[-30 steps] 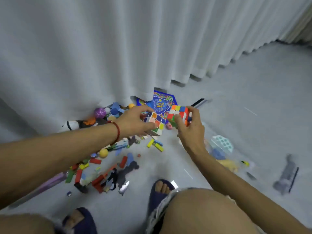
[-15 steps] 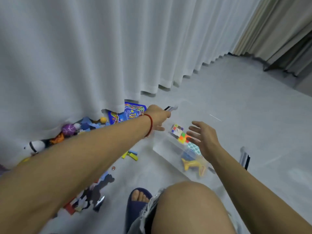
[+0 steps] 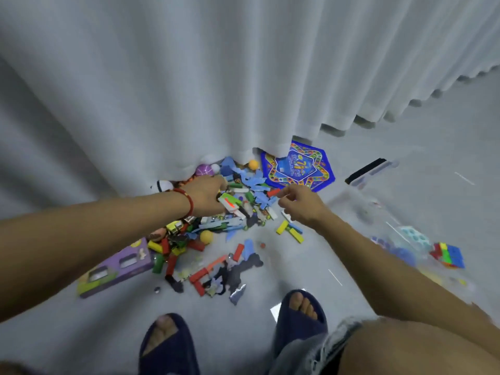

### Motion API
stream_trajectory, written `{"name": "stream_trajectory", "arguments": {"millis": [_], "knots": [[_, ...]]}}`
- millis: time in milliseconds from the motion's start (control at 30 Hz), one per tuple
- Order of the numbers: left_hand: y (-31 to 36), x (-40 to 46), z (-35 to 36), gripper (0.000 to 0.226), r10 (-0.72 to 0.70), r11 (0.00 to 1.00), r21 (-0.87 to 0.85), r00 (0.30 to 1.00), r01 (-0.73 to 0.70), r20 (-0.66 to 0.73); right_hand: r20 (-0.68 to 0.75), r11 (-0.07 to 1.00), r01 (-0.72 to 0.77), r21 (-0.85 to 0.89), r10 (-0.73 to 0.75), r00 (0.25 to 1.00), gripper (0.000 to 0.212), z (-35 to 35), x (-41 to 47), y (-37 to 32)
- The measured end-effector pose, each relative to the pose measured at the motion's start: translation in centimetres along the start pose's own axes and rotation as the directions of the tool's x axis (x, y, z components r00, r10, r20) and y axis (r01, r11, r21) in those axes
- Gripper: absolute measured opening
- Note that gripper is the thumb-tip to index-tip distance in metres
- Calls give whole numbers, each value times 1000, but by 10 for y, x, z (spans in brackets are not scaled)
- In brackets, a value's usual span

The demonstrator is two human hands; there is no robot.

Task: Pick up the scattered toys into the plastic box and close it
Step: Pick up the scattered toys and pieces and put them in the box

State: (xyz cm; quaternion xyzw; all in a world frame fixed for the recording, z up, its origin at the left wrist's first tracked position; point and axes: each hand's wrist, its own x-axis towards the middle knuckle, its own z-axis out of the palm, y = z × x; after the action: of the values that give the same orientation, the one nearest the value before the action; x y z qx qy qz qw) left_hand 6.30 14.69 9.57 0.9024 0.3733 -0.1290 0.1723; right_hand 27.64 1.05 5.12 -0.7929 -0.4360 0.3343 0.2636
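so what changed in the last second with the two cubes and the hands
Both cubes were let go into the clear plastic box; one multicoloured cube shows there now. Both hands went back to the toy pile: the left hand is closing on a white piece, the right hand pinching at a red block. The blue game board and the purple box did not move.

A pale curtain (image 3: pixel 189 77) hangs in folds down to the grey floor (image 3: pixel 405 136), its hem draping near the wall line. Two dark blue slippers (image 3: pixel 299 318) with bare toes showing stand on that floor at the bottom
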Motion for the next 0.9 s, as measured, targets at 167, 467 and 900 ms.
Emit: {"name": "stream_trajectory", "arguments": {"millis": [167, 467, 900], "knots": [[-60, 11, 39, 50, -111, 993, 46, 994, 111, -3, 149, 954, 87, -286, -45, 988, 42, 73, 37, 9], [-128, 37, 135, 72, -378, 926, -59, 922, 374, -87, 266, 736, 398, -547, -298, 917, 57, 158, 97, 22], [-148, 97, 147, 95, -365, 930, 1, 925, 367, -105, 114, 764, 303, -569, -292, 950, 51, 210, 157, 13]]}}
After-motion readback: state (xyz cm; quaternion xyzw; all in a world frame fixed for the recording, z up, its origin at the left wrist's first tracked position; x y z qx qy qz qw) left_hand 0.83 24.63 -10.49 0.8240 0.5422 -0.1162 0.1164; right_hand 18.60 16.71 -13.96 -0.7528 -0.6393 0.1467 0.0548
